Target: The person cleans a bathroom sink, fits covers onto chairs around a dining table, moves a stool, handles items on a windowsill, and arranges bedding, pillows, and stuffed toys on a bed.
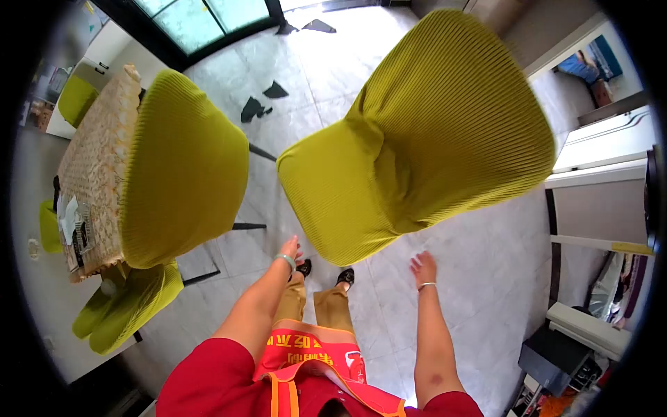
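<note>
A chair in a ribbed yellow-green stretch cover stands right in front of me, its seat facing left and its tall back to the right. My left hand is just below the seat's near left edge, fingers stretched out and holding nothing. Close to the near edge of the chair, on the right, my right hand is held out with its fingers apart, also with nothing in it. In this flat view a small gap shows between each hand and the cover. I wear a red apron with yellow lettering.
More green-covered chairs, one of them large, stand around a table with a patterned cloth on the left. Dark scraps lie on the tiled floor ahead. A dark box sits at lower right, near shelves.
</note>
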{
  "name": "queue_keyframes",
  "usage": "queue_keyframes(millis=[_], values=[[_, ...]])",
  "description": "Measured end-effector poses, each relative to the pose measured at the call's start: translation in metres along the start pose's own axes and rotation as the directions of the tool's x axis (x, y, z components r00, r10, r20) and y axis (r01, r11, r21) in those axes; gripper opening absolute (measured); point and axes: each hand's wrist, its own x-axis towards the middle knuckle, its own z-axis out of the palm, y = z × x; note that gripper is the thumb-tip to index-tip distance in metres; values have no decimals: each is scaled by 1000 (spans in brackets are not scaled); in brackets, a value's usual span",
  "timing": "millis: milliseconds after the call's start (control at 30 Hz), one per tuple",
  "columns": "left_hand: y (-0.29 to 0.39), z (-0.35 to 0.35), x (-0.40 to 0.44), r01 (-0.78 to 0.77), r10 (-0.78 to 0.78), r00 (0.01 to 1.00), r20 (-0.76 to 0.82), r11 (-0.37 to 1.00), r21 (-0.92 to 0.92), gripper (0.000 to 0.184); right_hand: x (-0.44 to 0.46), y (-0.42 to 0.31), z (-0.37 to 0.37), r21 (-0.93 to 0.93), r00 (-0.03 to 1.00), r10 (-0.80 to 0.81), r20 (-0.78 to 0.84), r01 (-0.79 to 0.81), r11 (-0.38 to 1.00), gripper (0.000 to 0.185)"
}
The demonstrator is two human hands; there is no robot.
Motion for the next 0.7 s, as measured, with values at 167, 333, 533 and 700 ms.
queue_keyframes(millis=[167,333,533,700], values=[[9,16,-42,-63,61,997,57,997,42,52,-71,-235,18,-110,561,-813,-157,808,579,29],[18,75,-116,-220,150,956,251,935,278,50,-171,-388,99,-552,-36,-919,392,790,-267,39],[39,168,-215,-265,211,803,557,964,17,58,-173,-403,153,-894,494,-749,442,176,-412,72],[94,250,-281,-718,624,440,646,676,-164,74,-192,-411,154,-897,690,-586,426,236,-374,71]])
